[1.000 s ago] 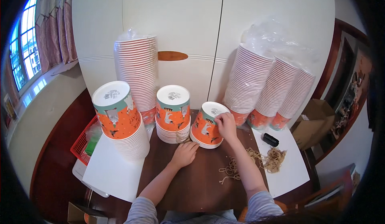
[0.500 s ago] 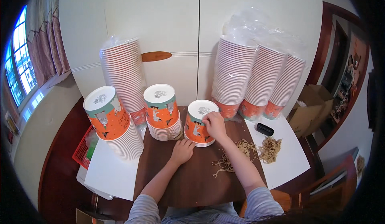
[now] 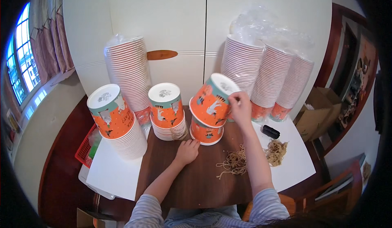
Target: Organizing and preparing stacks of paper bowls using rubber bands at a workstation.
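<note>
My right hand (image 3: 241, 107) grips an upside-down orange paper bucket (image 3: 210, 103) by its side near the base. The bucket is tilted and raised partly off a second upside-down orange paper bucket (image 3: 207, 133) that stands on the table. My left hand (image 3: 188, 151) rests on the tabletop with loosely bent fingers. Its fingertips are beside the lower bucket's rim, and whether they touch it I cannot tell. Left of there stands a short nested stack of paper buckets (image 3: 166, 113) with a loop of twine (image 3: 179, 132) at its side.
A taller inverted stack (image 3: 122, 136) stands on the left. Plastic-wrapped bucket stacks stand at the back left (image 3: 128, 72) and back right (image 3: 271, 77). Tan twine bundles (image 3: 237, 161) and a small black object (image 3: 270, 131) lie on the right. White cabinet doors (image 3: 183, 23) rise behind.
My right hand has lifted the upper bucket up and tilted it, uncovering the bucket beneath. My left hand has stayed in nearly the same place.
</note>
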Demonstrator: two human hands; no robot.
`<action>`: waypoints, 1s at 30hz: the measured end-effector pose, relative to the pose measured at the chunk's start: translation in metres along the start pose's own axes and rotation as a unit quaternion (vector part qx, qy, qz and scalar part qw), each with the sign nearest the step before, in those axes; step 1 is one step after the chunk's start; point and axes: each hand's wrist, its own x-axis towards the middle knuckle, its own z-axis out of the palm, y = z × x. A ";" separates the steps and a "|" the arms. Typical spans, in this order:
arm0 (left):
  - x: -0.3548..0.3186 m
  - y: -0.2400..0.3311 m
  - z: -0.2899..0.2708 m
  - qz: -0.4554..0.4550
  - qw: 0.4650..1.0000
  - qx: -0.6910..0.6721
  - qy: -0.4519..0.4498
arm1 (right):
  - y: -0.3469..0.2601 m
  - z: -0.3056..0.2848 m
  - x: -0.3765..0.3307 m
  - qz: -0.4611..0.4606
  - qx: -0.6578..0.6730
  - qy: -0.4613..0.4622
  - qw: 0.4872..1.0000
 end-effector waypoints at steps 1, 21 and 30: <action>0.001 0.000 0.000 -0.004 1.000 0.001 -0.004 | 0.001 -0.012 0.004 -0.005 -0.002 0.004 1.000; 0.036 -0.014 0.029 -0.135 0.950 -0.278 0.046 | 0.099 -0.028 -0.145 0.462 0.677 -0.004 0.573; 0.001 0.000 -0.035 -0.297 0.678 -0.672 0.014 | 0.090 -0.010 -0.155 0.434 0.625 -0.114 0.639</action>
